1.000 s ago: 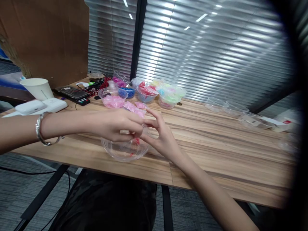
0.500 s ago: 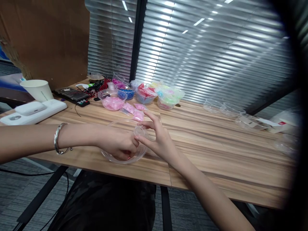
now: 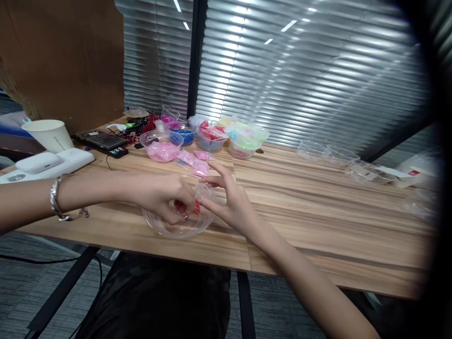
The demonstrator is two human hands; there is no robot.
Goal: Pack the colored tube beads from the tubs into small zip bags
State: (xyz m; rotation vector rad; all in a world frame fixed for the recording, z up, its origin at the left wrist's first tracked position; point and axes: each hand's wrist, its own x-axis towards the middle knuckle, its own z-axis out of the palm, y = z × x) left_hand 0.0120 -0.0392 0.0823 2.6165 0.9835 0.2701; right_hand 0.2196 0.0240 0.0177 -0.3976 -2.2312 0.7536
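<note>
A wide clear plastic bowl (image 3: 165,230) stands near the table's front edge. Above and partly inside it is my left hand (image 3: 169,195), its fingers curled and pinched downward. Some red bits (image 3: 197,207) show beside those fingers, but what lies between the fingertips is hidden. Between the thumb and fingers of my right hand (image 3: 231,202) is a small clear round cup (image 3: 204,191), held at the bowl's right rim. Behind the bowl lie several small pink packets (image 3: 200,167).
Clear bowls with pink (image 3: 162,150), blue (image 3: 181,136), red (image 3: 212,136) and pale green contents (image 3: 247,139) stand at the back. To the left are a paper cup (image 3: 49,134) and a white device (image 3: 67,162). Several clear containers (image 3: 341,155) line the far right.
My left hand has risen a little and turned within the bowl, so red bits now show beside its fingers. My right hand keeps its hold on the small cup. The view has shifted slightly.
</note>
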